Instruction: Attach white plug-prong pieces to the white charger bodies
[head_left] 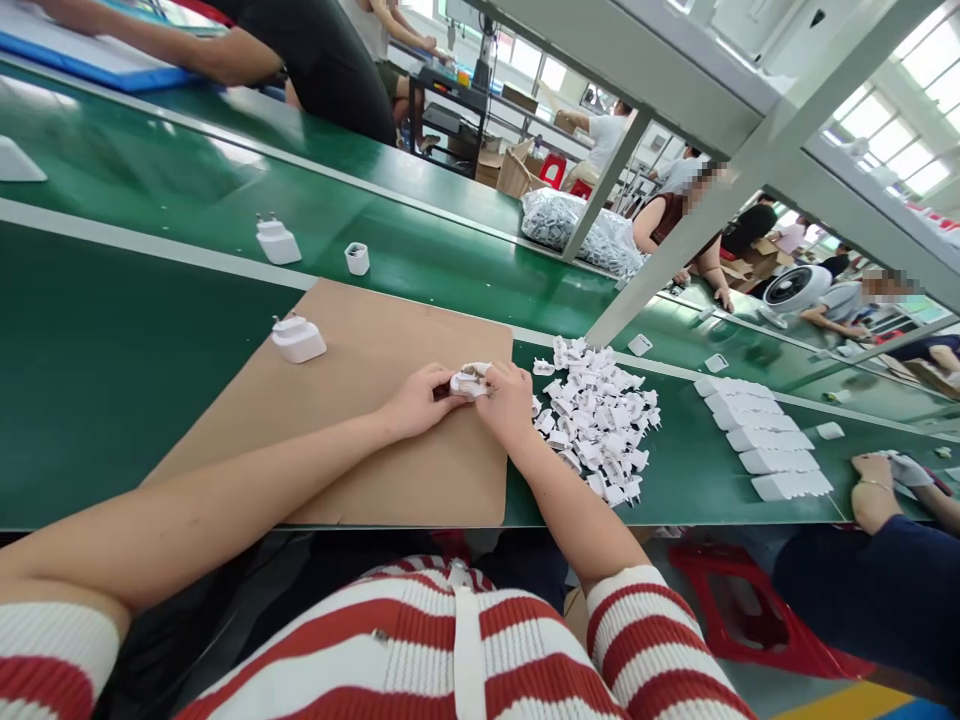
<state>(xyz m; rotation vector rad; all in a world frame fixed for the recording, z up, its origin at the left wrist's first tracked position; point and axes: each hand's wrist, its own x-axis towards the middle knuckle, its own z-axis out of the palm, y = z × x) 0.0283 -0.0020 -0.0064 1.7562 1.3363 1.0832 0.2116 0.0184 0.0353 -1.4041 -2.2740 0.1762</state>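
Observation:
Over the cardboard sheet [405, 480], a white charger housing [465, 384] is held between both hands; its open side shows something brownish inside, too small to make out. My left hand [418, 403] pinches the housing from the left. The fingers of my right hand [511, 405] close on its right end and hide part of it. A heap of small white plug pieces with pins [600, 420] lies just right of my right hand. On the cardboard's upper left rests a white plug charger [298, 340], its pins pointing up.
On the green conveyor belt ahead are another plug charger [277, 242] and a small open white housing [357, 259]. Rows of white housings [765, 440] lie to the right, near a co-worker's hands [874, 478]. A slanting metal post [675, 260] rises behind the heap.

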